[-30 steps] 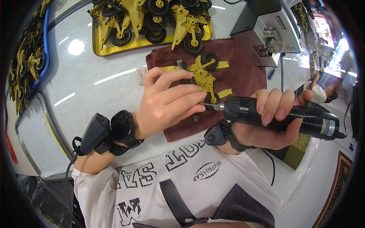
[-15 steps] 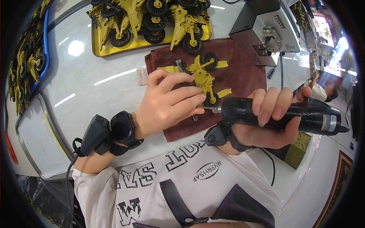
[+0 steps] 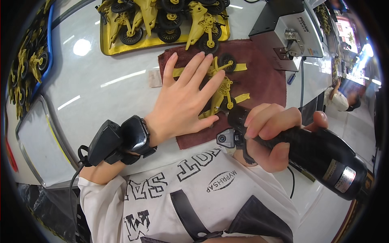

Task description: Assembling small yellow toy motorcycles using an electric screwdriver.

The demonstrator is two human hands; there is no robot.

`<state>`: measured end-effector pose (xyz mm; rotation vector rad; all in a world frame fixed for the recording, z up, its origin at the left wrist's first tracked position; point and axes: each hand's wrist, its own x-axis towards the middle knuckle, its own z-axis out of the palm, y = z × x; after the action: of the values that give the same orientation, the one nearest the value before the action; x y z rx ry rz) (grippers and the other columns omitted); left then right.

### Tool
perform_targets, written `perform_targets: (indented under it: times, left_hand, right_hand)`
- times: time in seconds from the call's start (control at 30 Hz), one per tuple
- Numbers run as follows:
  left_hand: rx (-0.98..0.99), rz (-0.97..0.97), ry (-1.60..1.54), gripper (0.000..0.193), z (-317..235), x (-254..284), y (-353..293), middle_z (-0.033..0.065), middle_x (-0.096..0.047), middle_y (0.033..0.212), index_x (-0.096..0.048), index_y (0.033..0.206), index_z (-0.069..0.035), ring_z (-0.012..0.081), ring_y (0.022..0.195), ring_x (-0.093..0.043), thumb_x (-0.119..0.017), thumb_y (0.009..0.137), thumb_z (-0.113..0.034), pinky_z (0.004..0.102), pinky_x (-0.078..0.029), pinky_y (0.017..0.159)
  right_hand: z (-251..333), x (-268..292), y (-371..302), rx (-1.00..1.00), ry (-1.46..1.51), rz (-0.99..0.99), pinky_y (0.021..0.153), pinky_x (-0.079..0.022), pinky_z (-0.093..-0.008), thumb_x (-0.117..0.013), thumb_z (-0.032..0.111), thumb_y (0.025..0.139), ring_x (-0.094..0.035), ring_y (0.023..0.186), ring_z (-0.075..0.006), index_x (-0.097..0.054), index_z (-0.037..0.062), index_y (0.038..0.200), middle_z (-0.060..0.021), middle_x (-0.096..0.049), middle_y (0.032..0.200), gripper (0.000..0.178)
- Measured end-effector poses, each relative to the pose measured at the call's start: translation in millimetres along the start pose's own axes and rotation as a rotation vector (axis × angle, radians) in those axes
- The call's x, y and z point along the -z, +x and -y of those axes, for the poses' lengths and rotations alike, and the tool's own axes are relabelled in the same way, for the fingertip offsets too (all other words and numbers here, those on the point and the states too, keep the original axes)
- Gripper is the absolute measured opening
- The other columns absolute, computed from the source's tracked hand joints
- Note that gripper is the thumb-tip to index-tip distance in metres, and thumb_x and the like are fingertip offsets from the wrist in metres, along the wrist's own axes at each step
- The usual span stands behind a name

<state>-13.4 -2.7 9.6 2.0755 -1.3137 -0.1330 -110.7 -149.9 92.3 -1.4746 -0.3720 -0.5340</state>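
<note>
My left hand (image 3: 184, 99) lies with its fingers spread over the left part of a yellow toy motorcycle (image 3: 223, 87) with black wheels, hiding some of it. The toy rests on a dark red cloth (image 3: 265, 79), and flat yellow strips (image 3: 242, 97) stick out beside its wheels. My right hand (image 3: 271, 131) is wrapped round a black electric screwdriver (image 3: 314, 156). The driver's front end is near the toy's lower wheel, and its tip is hard to make out.
A yellow tray (image 3: 117, 51) piled with similar toy motorcycles stands beyond the cloth. At far left is a blue-rimmed tray (image 3: 50, 52) of more. A boxy metal device (image 3: 300, 32) and a small screwdriver (image 3: 291, 78) are at right. Another person (image 3: 339, 100) appears farther off.
My left hand's fingers have gone from bunched near the driver bit to spread over the toy. The electric screwdriver has tilted, its rear end swinging down toward me.
</note>
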Motion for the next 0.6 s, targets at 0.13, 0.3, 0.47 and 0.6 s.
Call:
perform_targets:
  times: [0.13,0.3,0.47,0.6]
  left_hand:
    - [0.013,-0.034,-0.017,0.084,1,-1,-2,0.0119,-0.044,0.125,-0.045,0.127,-0.013,0.0312,0.123,-0.036,-0.076,0.053,-0.038,0.0574,-0.012,0.104]
    - [0.007,-0.070,-0.038,0.085,1,-2,-2,0.0109,-0.046,0.117,-0.046,0.126,-0.012,0.0311,0.118,-0.039,-0.076,0.051,-0.040,0.0579,-0.016,0.103]
    - [0.019,-0.074,0.020,0.083,-2,-1,-5,0.0110,-0.047,0.116,-0.049,0.125,-0.011,0.0313,0.116,-0.039,-0.074,0.054,-0.046,0.0579,-0.018,0.102]
    - [0.012,-0.073,0.041,0.081,-1,-2,-4,0.0116,-0.048,0.116,-0.050,0.124,-0.010,0.0312,0.116,-0.040,-0.072,0.057,-0.050,0.0578,-0.019,0.102]
  right_hand:
    - [0,-3,-2,-0.051,-0.027,0.011,0.071,-0.048,-0.0401,-0.064,-0.003,0.076,-0.059,0.074,-0.0294,-0.028,0.0052,0.129,-0.0174,-0.059,0.086,0.065]
    - [-3,-3,-7,-0.085,-0.041,0.011,0.072,-0.047,-0.0401,-0.064,-0.006,0.075,-0.059,0.076,-0.0287,-0.028,0.0076,0.128,-0.0172,-0.059,0.087,0.065]
    - [-2,-6,-2,-0.080,-0.097,0.151,0.069,-0.048,-0.0409,-0.062,-0.012,0.072,-0.059,0.075,-0.0274,-0.021,0.0121,0.133,-0.0173,-0.059,0.087,0.077]
    - [-2,-7,3,-0.118,-0.115,0.189,0.068,-0.048,-0.0387,-0.062,-0.013,0.071,-0.059,0.073,-0.0261,-0.026,0.0116,0.131,-0.0168,-0.059,0.085,0.075]
